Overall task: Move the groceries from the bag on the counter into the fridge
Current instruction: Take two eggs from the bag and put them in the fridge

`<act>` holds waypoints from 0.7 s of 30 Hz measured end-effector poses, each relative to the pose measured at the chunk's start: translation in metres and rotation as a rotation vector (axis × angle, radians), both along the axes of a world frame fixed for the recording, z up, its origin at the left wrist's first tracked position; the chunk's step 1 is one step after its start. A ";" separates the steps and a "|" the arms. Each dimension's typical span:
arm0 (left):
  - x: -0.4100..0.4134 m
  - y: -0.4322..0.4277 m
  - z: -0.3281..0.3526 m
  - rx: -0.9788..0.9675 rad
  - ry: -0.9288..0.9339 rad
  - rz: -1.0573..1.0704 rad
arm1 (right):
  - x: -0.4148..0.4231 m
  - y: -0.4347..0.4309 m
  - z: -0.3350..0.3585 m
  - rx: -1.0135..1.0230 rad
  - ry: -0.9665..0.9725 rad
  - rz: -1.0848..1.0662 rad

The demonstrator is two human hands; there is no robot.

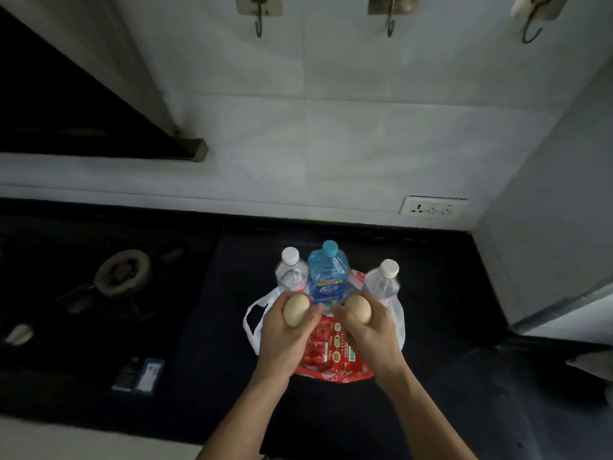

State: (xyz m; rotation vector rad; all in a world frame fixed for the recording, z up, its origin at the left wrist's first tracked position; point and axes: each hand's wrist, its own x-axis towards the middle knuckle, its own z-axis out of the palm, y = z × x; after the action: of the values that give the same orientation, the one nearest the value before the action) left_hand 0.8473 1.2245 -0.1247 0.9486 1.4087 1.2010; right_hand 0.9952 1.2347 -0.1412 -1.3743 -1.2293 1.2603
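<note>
where the dark surface (447,310) stretches away to the left of the left hand (285,340), a round gas burner (122,272) sits on it, well apart from the hand. nearer the person, a small blue and white packet (139,376) lies flat. the left hand curls its fingers round a pale brown egg (296,309) and holds it above the plastic bag (345,376), which rests on the surface under both hands. just beyond this hand a clear bottle (291,273) with a white cap stands upright in the bag. between the hands and a little farther off, a blue bottle (328,277) with a blue cap also stands upright. under the hands a red printed packet (328,346) lies in the open bag. the right hand (368,336) grips a second egg (358,308), level with the first and near it. just beyond and to the right of this hand, a second clear bottle (381,287) with a white cap stands in the bag, tilted slightly. far beyond the right hand, a white socket (433,205) sits on the tiled wall.
</note>
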 end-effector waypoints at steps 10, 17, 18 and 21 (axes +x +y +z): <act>-0.044 -0.074 0.009 -0.034 0.065 0.453 | -0.070 -0.008 0.006 0.041 -0.027 0.359; -0.065 -0.178 0.001 -0.056 0.097 0.838 | -0.134 -0.072 -0.018 -0.058 0.006 0.721; -0.067 -0.194 0.000 -0.059 0.100 0.886 | -0.143 -0.085 -0.021 -0.063 -0.002 0.770; -0.073 -0.241 -0.001 -0.087 0.106 1.037 | -0.165 -0.123 -0.023 -0.067 -0.015 0.914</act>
State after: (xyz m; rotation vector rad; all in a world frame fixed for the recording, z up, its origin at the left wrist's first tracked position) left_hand 0.7740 0.9839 -0.1258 0.1574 2.1130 1.8038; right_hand 0.8301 1.1117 -0.1647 -0.8505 -1.9396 1.8988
